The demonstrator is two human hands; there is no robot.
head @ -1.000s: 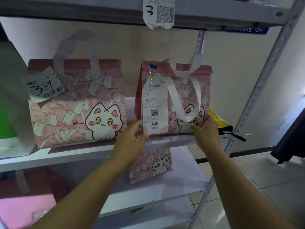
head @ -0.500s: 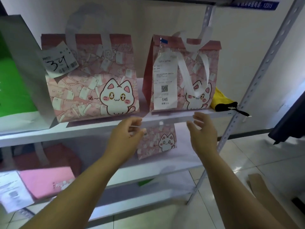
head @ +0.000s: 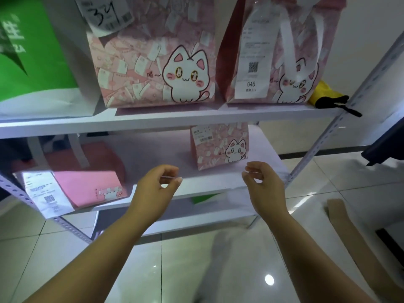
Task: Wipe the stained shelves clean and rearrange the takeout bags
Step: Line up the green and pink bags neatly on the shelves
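Note:
Two pink cat-print takeout bags stand on the upper shelf (head: 196, 118): a wide bag (head: 153, 53) with a tag marked 34, and a narrower bag (head: 290, 51) with a long receipt marked 046. A small pink cat bag (head: 219, 145) stands on the lower shelf (head: 209, 182). My left hand (head: 156, 188) and right hand (head: 263, 185) hover in front of the lower shelf's edge, either side of the small bag, fingers loosely curled, holding nothing.
A green and white bag (head: 37, 57) stands at the upper shelf's left. A flat pink bag (head: 87, 186) with a receipt lies at the lower left. A yellow and black cloth (head: 325, 96) sits by the right upright (head: 341, 130). Tiled floor below.
Both hands let go of the 046 bag on the upper shelf and dropped to the lower shelf's level. The view tilted downward.

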